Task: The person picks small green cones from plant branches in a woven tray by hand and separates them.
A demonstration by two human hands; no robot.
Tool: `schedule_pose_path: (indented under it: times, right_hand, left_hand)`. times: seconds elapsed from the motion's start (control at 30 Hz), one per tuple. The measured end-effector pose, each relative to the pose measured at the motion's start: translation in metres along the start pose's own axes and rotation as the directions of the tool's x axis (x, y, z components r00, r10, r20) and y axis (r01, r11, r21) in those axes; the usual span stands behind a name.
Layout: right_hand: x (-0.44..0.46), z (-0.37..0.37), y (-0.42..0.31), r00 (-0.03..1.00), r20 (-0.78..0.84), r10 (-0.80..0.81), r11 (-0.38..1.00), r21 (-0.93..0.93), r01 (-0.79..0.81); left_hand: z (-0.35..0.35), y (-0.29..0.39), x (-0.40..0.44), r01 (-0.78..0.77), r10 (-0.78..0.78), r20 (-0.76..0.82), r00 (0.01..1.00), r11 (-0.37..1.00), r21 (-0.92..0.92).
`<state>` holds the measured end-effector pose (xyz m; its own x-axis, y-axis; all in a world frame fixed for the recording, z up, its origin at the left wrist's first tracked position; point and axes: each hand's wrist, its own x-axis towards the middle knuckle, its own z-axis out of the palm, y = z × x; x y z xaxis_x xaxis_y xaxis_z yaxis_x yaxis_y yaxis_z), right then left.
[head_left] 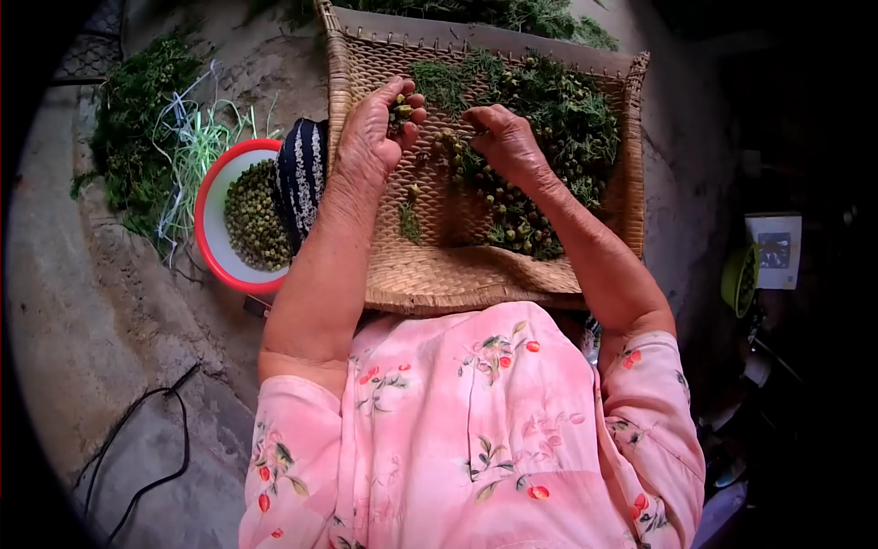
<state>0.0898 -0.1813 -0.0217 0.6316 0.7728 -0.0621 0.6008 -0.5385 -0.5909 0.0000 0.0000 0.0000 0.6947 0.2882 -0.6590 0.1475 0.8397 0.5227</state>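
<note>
My left hand (373, 130) is cupped, palm up, over the left part of a woven wicker tray (439, 265). Its curled fingers hold several small green seed cones (400, 108). To its right, my right hand (508, 145) is closed in a pinch, and what its fingertips grip is too small to make out. Just below those fingertips hangs or lies a cluster of yellowish cones (455, 151); I cannot tell which. A heap of green conifer sprigs with cones (572, 119) covers the tray's right side. One small sprig (409, 222) lies below my left hand.
Left of the tray stands a red-rimmed white basin (209, 215) with many green cones (256, 220). Pale plastic strands (215, 137) and cut greenery (137, 137) lie beyond it. A black cable (183, 430) runs over the concrete floor. A green bowl (739, 279) is at far right.
</note>
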Motion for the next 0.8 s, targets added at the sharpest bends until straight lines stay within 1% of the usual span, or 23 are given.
schedule_pose_path:
  times: [0.03,0.07,0.17,0.2,0.27,0.37,0.4,0.53,0.6,0.7,0.8]
  right_hand:
    - [-0.001,0.005,-0.002,0.998,-0.018,-0.059,0.998,0.004,0.059]
    - [0.000,0.011,-0.007,0.998,-0.001,-0.055,0.997,0.046,0.055]
    - [-0.001,0.013,-0.024,0.995,0.077,-0.067,0.995,-0.075,0.073]
    - [-0.003,0.015,-0.029,0.995,0.079,-0.068,0.995,-0.071,0.074]
    - [-0.006,0.020,-0.036,0.988,0.140,-0.057,0.991,-0.111,0.073]
    - [-0.006,0.027,-0.041,0.987,0.142,-0.078,0.987,-0.125,0.096]
    - [-0.007,0.029,-0.043,0.988,0.115,-0.108,0.985,-0.120,0.121]
    - [-0.005,0.033,-0.047,0.988,0.095,-0.123,0.981,-0.137,0.136]
    - [-0.004,0.033,-0.051,0.992,0.110,-0.063,0.983,-0.163,0.081]
    - [-0.004,0.036,-0.046,0.991,0.092,-0.099,0.982,-0.153,0.112]
    - [-0.003,0.035,-0.046,0.993,0.090,-0.071,0.983,-0.164,0.085]
  left_hand:
    - [0.000,0.000,0.000,-0.003,0.003,-0.010,1.000,1.000,0.014]
    - [0.000,0.000,0.000,-0.006,0.006,-0.022,1.000,1.000,0.027]
    - [0.004,0.002,-0.002,-0.013,0.014,-0.035,0.999,0.999,0.043]
    - [0.004,0.002,-0.004,-0.013,0.015,-0.039,0.999,0.999,0.044]
    - [0.004,0.001,-0.005,0.003,-0.001,-0.049,0.999,0.999,0.036]
    - [0.003,0.000,-0.003,0.004,-0.002,-0.043,0.999,1.000,0.031]
    - [0.002,0.000,-0.003,0.002,-0.001,-0.043,0.999,0.999,0.032]
    - [0.004,0.001,-0.004,-0.002,0.004,-0.044,0.999,0.999,0.042]
    - [0.005,0.003,-0.004,-0.010,0.012,-0.041,0.999,0.999,0.051]
    - [0.005,0.002,-0.003,-0.001,0.004,-0.055,0.998,0.999,0.042]
    - [0.005,0.002,-0.003,0.005,-0.001,-0.068,0.998,0.998,0.061]
